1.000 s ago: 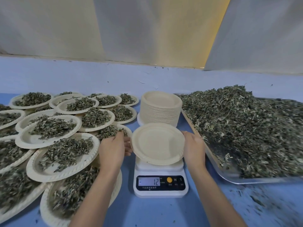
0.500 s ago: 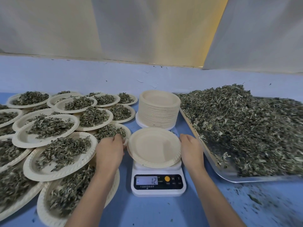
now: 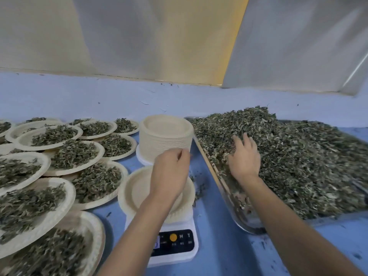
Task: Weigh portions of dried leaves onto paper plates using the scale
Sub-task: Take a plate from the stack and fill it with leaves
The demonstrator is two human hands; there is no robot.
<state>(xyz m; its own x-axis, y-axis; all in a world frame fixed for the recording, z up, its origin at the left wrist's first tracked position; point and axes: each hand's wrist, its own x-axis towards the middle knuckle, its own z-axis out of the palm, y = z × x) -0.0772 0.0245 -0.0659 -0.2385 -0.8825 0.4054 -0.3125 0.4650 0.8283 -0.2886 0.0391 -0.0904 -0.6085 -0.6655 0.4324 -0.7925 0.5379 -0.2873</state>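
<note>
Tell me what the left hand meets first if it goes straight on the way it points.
Probably the stack of empty plates, just beyond the left hand, though depth is unclear.

- Paper plate (image 3: 135, 192) and plate stack (image 3: 165, 136): plain cream, ribbed rims.
- Dried leaves (image 3: 298, 156): dull grey-green, paler flecks.
- Scale (image 3: 191, 254): white body, black panel, orange button, white lettering.
- Table (image 3: 219, 246): light blue, speckled with dark crumbs.
- Tray (image 3: 247, 226): silver.
- Backdrop sheets (image 3: 139, 36): cream and grey, with a yellow strip.

2 slim forearms, bare to frame edge; left grip (image 3: 171, 172), right grip (image 3: 244, 158) bare.
</note>
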